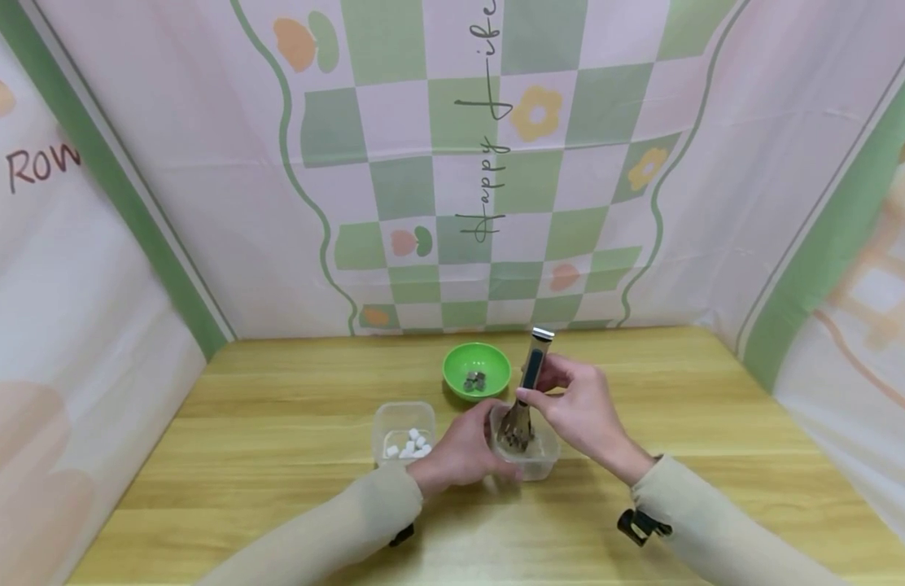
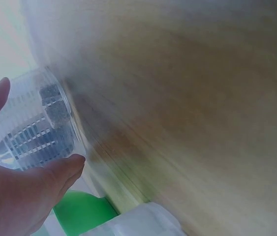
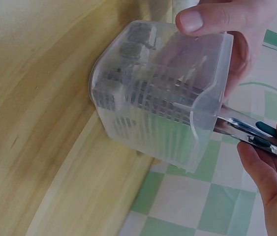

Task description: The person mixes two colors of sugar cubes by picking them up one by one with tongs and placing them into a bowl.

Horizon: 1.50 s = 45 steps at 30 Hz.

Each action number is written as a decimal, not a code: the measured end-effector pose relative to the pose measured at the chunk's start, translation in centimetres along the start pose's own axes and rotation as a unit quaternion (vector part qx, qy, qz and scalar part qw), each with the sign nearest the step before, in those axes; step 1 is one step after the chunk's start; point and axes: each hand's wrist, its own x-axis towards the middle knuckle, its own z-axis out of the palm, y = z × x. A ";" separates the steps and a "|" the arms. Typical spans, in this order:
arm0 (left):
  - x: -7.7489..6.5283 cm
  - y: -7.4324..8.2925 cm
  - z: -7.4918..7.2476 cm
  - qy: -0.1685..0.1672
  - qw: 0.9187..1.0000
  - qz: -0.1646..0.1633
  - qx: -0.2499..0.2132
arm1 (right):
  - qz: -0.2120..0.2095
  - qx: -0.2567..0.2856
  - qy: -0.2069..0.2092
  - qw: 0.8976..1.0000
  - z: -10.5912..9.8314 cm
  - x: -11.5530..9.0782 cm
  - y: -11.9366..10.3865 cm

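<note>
My left hand grips a clear plastic container around its side, thumb and fingers on opposite walls. Between thumb and fingers of my right hand is a pair of metal tongs with dark grips, head down inside that container. Several grey-brown cubes lie at the container's bottom, seen through its wall in the right wrist view. The slotted tong heads reach in close to these cubes. Whether they pinch one I cannot tell. The container stands on the wooden table, upright in the head view.
Just behind the container sits a green bowl with several grey-brown cubes in it. Left of my left hand stands another clear container holding white cubes. A patterned curtain hangs along the table's back edge.
</note>
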 end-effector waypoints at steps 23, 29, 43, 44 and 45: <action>-0.1 -0.1 0.2 -0.001 1.000 0.003 -0.001 | -0.016 0.009 0.024 1.000 -0.3 -0.3 -0.2; 0.0 0.0 0.1 -0.006 1.000 -0.001 -0.020 | -0.032 -0.001 0.038 0.999 -1.3 0.1 -1.1; -0.1 0.2 0.0 -0.007 0.999 -0.018 -0.027 | -0.075 -0.006 0.087 0.993 -4.2 1.5 -3.9; -0.1 0.3 0.0 -0.008 0.999 -0.018 -0.027 | -0.078 -0.007 0.089 0.993 -4.3 1.6 -4.1; -0.1 0.3 -0.1 -0.008 0.999 -0.019 -0.027 | -0.079 -0.008 0.091 0.993 -4.4 1.8 -4.2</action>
